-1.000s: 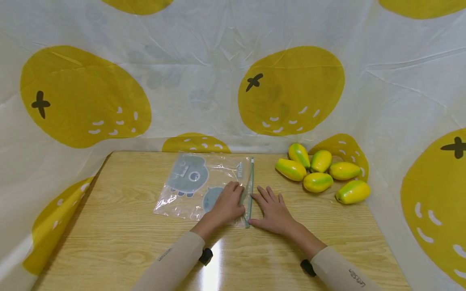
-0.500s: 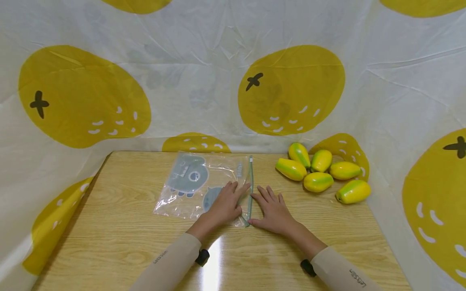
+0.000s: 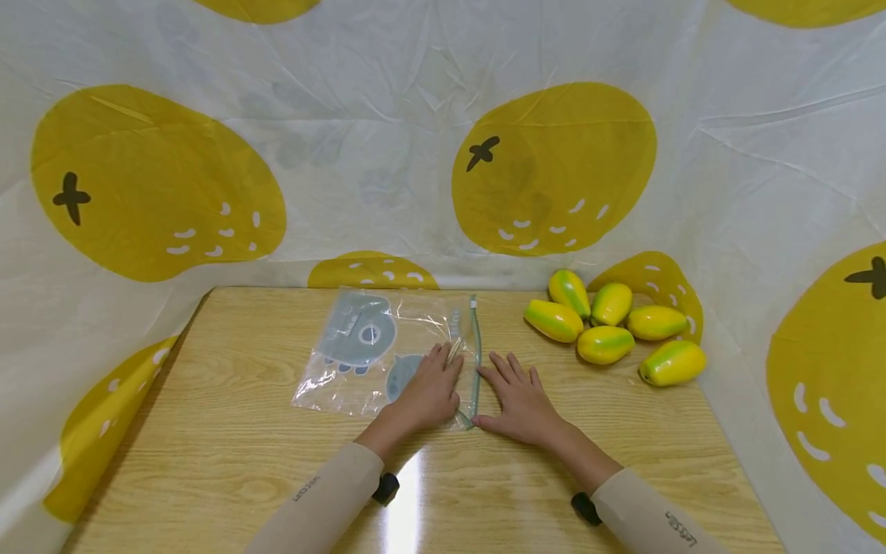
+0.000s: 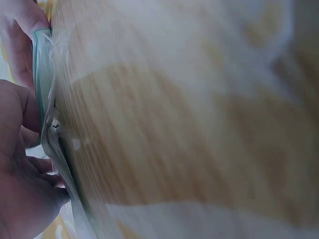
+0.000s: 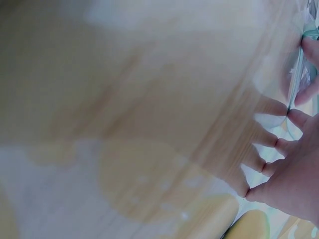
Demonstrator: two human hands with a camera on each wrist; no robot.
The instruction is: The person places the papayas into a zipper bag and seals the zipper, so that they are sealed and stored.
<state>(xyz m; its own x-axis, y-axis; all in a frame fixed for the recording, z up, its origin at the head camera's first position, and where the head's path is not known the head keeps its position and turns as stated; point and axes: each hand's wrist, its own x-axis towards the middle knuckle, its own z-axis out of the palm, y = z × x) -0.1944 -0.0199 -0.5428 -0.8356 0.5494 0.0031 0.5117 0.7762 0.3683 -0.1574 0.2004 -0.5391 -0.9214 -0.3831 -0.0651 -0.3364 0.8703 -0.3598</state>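
A white plastic sheet printed with big yellow oranges (image 3: 554,169) hangs behind and drapes down both sides of a light wooden table (image 3: 228,454). On the far half of that table, a little left of the middle, a clear zip-lock bag (image 3: 360,350) printed with grey-blue cartoon animals lies flat, its green zipper strip (image 3: 474,338) running near-to-far along its right edge.

Both forearms come in from the near edge in beige sleeves (image 3: 325,492), each with a small black device at the wrist. The left hand (image 3: 429,388) rests palm down on the bag's near right corner, fingers loosely together and stretched toward the zipper; the fingertips look to be lifting or pressing the top film just left of the strip, though from the head view I cannot tell whether they truly pinch it. The left wrist view, blurred, shows the bag's green edge (image 4: 42,74) standing between the fingers and thumb. The right hand (image 3: 521,396) lies flat on the bare wood just right of the zipper, fingers spread and straight, holding nothing, its thumb touching the strip's near end.

At the far right corner six yellow-green toy mangoes (image 3: 609,327) sit in a loose cluster, partly on the sheet, well apart from the hands.
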